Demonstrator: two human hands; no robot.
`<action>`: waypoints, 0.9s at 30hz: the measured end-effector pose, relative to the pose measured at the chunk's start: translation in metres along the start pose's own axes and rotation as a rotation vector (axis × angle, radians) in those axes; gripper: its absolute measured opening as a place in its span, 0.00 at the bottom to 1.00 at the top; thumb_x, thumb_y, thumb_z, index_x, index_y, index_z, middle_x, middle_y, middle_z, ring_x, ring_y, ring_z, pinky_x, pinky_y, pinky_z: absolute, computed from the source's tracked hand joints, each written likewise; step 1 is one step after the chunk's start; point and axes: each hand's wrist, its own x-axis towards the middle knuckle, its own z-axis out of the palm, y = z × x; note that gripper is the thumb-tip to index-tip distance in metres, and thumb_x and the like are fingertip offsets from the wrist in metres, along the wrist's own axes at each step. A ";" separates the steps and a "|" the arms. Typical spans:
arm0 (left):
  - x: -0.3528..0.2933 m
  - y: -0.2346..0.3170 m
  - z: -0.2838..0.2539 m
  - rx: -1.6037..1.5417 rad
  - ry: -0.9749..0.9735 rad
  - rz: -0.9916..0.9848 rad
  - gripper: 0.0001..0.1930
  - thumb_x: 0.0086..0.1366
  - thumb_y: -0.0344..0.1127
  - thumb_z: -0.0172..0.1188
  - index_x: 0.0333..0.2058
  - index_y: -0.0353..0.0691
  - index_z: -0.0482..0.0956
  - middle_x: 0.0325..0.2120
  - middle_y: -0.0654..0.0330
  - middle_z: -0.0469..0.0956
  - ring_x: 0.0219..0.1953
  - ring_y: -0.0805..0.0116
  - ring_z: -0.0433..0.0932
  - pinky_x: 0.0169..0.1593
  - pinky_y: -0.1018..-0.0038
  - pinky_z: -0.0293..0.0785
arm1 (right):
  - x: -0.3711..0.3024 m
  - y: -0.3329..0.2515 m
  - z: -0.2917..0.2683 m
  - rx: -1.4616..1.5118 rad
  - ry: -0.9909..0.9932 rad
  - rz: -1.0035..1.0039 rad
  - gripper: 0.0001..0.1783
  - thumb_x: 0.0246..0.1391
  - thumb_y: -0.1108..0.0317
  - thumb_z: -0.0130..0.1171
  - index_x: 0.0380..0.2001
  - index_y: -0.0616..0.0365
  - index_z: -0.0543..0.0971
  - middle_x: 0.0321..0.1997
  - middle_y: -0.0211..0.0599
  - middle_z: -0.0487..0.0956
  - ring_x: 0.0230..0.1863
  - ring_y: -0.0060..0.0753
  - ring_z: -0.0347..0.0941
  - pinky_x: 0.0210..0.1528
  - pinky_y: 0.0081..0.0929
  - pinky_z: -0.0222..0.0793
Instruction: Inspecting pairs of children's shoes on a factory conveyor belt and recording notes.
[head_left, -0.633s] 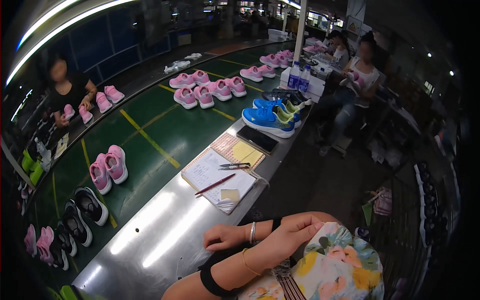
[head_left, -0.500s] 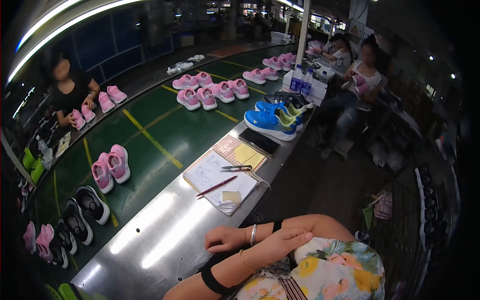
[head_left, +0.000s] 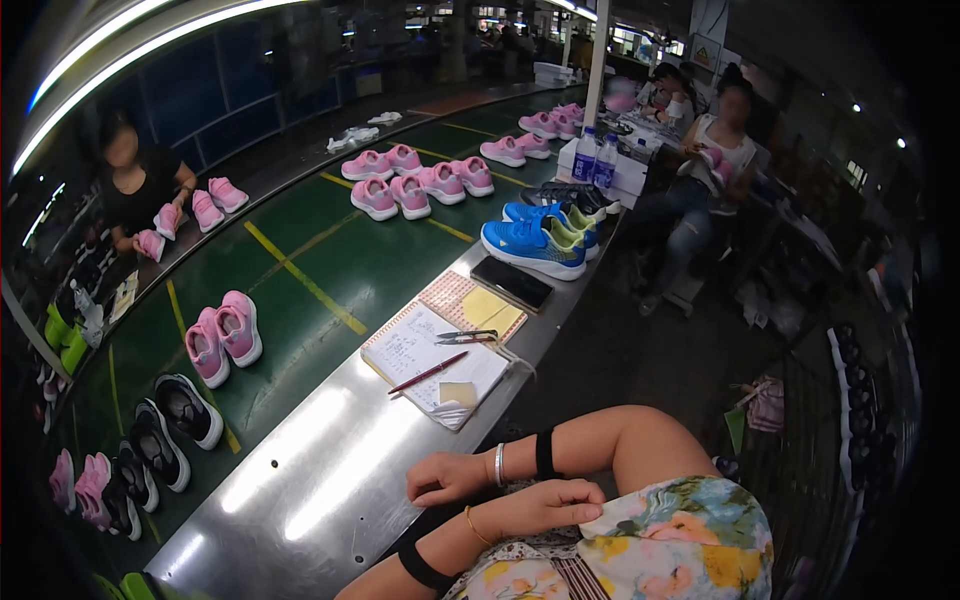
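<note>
Near side: metal bench (head_left: 330,420) with open notebook (head_left: 405,340), phone (head_left: 512,283) and blue shoes (head_left: 525,246). Beyond: green belt (head_left: 345,250) with pink shoes (head_left: 370,200), black shoes (head_left: 186,413).

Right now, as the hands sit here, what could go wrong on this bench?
1. The phone lies close to the edge of the bench, so a bump might knock it off.
2. The pen lies loose across the notebook; a nudge to the notebook could set it rolling.
3. The snips also lie loose on the notebook, so the right hand, by the bench, might get pricked if it reached there blindly.
</note>
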 end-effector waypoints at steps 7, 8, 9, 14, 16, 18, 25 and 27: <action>-0.018 0.004 0.005 -0.119 0.160 -0.005 0.18 0.68 0.34 0.51 0.54 0.34 0.67 0.50 0.58 0.71 0.54 0.69 0.68 0.59 0.73 0.62 | -0.001 -0.006 -0.001 0.034 -0.010 0.023 0.10 0.55 0.64 0.57 0.31 0.61 0.75 0.30 0.39 0.76 0.33 0.38 0.73 0.35 0.31 0.68; -0.029 0.005 0.007 -0.147 0.231 0.012 0.19 0.68 0.34 0.52 0.54 0.33 0.66 0.50 0.57 0.71 0.55 0.68 0.68 0.59 0.73 0.62 | -0.001 -0.009 0.000 0.041 -0.017 0.031 0.10 0.55 0.64 0.57 0.31 0.61 0.75 0.30 0.39 0.76 0.33 0.37 0.73 0.36 0.31 0.68; -0.041 0.003 0.007 -0.164 0.302 0.039 0.20 0.68 0.34 0.52 0.55 0.32 0.66 0.51 0.56 0.70 0.55 0.67 0.68 0.59 0.72 0.62 | -0.003 -0.009 0.000 0.102 -0.019 0.082 0.10 0.55 0.64 0.58 0.31 0.61 0.75 0.31 0.38 0.76 0.34 0.37 0.74 0.36 0.30 0.68; -0.120 -0.014 0.024 -0.303 0.636 0.178 0.22 0.64 0.38 0.57 0.52 0.31 0.68 0.45 0.54 0.75 0.51 0.66 0.72 0.57 0.72 0.65 | -0.006 -0.015 0.002 0.139 0.067 0.080 0.10 0.55 0.65 0.57 0.33 0.62 0.76 0.31 0.38 0.77 0.33 0.33 0.74 0.36 0.27 0.69; -0.152 -0.024 0.043 -0.244 0.930 0.230 0.19 0.62 0.38 0.58 0.47 0.31 0.72 0.40 0.54 0.77 0.45 0.67 0.76 0.51 0.73 0.69 | -0.008 -0.022 0.005 0.035 0.091 0.017 0.10 0.56 0.66 0.56 0.35 0.61 0.77 0.32 0.38 0.76 0.34 0.33 0.73 0.38 0.27 0.68; -0.179 -0.032 0.063 -0.046 1.320 0.141 0.16 0.63 0.34 0.56 0.47 0.32 0.73 0.35 0.57 0.78 0.38 0.71 0.76 0.42 0.76 0.72 | -0.012 -0.033 0.005 0.091 0.101 0.076 0.10 0.57 0.65 0.56 0.36 0.61 0.76 0.33 0.37 0.76 0.34 0.33 0.73 0.38 0.27 0.68; -0.264 -0.057 0.116 0.741 2.316 -0.356 0.05 0.58 0.28 0.57 0.30 0.32 0.77 0.25 0.57 0.74 0.27 0.69 0.73 0.29 0.74 0.69 | -0.001 -0.086 -0.033 -0.041 0.006 0.222 0.11 0.57 0.66 0.57 0.41 0.58 0.76 0.38 0.36 0.76 0.38 0.30 0.74 0.38 0.24 0.73; -0.277 -0.067 0.124 0.872 2.455 -0.396 0.04 0.58 0.28 0.57 0.30 0.33 0.76 0.23 0.57 0.73 0.24 0.68 0.71 0.29 0.74 0.68 | 0.024 -0.097 -0.050 -0.133 -0.030 0.217 0.11 0.56 0.67 0.57 0.41 0.60 0.77 0.38 0.37 0.76 0.37 0.30 0.75 0.39 0.24 0.74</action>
